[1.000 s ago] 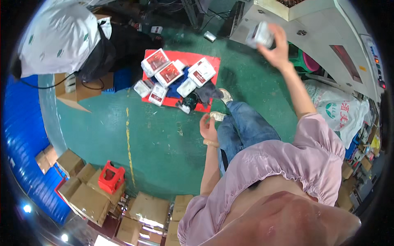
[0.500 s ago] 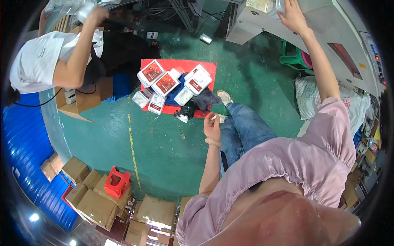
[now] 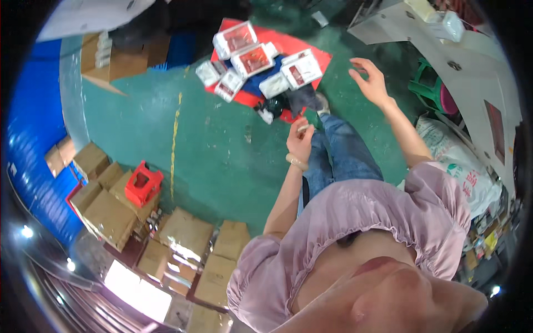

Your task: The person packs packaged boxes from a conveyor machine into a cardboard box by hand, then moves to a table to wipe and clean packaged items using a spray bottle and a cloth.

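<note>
Head view, looking down at a green floor (image 3: 211,161). Left hand (image 3: 300,141) hung low beside the jeans (image 3: 338,155), fingers curled loosely together on a small pale object, too small to identify; bracelet (image 3: 296,162) at the wrist. Right hand (image 3: 371,82) raised and empty, fingers spread apart, well apart from the grey machine (image 3: 472,83) and the white box (image 3: 451,25) on top of it. Red mat (image 3: 288,43) lay ahead of the feet, loaded with white-and-red boxes (image 3: 252,58), just beyond the left hand. Red crate (image 3: 142,183) stood among cardboard cartons (image 3: 111,213) at lower left. Printed white sack (image 3: 461,166) leaned at right.
</note>
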Demonstrator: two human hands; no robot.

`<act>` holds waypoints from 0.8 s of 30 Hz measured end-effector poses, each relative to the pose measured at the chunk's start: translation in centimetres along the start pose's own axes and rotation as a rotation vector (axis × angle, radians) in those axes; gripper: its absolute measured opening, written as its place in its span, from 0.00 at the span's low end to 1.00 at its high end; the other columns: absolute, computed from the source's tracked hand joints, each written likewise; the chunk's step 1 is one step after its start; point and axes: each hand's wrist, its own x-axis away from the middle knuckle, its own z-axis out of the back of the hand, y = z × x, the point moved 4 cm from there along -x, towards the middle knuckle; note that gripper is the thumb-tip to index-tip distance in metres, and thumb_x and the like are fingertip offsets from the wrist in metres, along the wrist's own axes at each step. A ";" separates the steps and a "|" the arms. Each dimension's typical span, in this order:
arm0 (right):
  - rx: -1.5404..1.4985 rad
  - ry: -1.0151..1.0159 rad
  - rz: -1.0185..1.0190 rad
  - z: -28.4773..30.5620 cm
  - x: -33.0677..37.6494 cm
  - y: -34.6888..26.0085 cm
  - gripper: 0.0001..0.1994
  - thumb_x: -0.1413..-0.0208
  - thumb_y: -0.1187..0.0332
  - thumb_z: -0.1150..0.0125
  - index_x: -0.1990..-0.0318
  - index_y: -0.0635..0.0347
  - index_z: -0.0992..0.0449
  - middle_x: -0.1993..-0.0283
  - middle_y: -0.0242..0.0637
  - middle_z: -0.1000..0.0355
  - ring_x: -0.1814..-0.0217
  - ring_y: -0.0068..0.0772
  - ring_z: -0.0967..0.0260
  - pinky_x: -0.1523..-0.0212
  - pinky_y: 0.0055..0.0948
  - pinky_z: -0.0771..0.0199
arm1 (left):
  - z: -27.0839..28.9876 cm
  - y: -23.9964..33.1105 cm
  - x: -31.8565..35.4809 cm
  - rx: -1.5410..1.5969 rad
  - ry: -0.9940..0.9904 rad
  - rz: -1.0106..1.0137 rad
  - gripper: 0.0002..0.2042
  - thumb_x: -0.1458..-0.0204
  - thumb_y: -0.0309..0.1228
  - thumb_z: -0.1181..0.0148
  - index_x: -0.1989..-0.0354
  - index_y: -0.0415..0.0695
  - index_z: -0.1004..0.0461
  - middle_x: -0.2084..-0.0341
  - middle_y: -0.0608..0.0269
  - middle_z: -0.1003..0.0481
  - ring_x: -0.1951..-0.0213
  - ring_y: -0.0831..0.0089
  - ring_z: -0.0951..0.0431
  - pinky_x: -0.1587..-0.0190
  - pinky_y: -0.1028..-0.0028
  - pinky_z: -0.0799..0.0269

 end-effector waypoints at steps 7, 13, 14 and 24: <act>0.276 -0.212 0.352 -8.0 -2.9 -3.4 0.45 0.67 0.63 0.30 0.38 0.53 0.48 0.37 0.44 0.50 0.34 0.47 0.54 0.38 0.43 0.50 | 1.1 -0.2 0.1 0.084 0.022 -0.022 0.16 0.52 0.24 0.40 0.54 0.41 0.31 0.62 0.62 0.28 0.67 0.81 0.28 0.64 0.82 0.31; 0.464 -0.300 0.429 -9.1 -3.9 -1.6 0.48 0.67 0.63 0.31 0.36 0.51 0.53 0.34 0.44 0.55 0.32 0.50 0.62 0.36 0.47 0.57 | 0.0 -0.3 -0.3 0.097 -0.011 -0.057 0.15 0.51 0.21 0.43 0.53 0.39 0.32 0.59 0.62 0.29 0.63 0.79 0.28 0.62 0.81 0.32; 0.244 -0.212 0.355 -8.4 -3.2 -0.9 0.46 0.65 0.62 0.31 0.36 0.51 0.51 0.36 0.44 0.52 0.33 0.47 0.58 0.36 0.45 0.54 | 0.4 -0.8 0.2 0.097 -0.018 -0.064 0.15 0.51 0.21 0.43 0.53 0.39 0.32 0.59 0.62 0.29 0.63 0.79 0.28 0.62 0.81 0.32; 0.445 0.078 -0.606 -10.6 -20.1 38.4 0.41 0.65 0.47 0.32 0.46 0.64 0.40 0.46 0.50 0.38 0.45 0.47 0.38 0.45 0.39 0.37 | -3.0 -19.4 -5.8 -0.160 -0.353 -0.042 0.20 0.52 0.24 0.41 0.50 0.36 0.34 0.58 0.60 0.28 0.57 0.75 0.27 0.55 0.76 0.31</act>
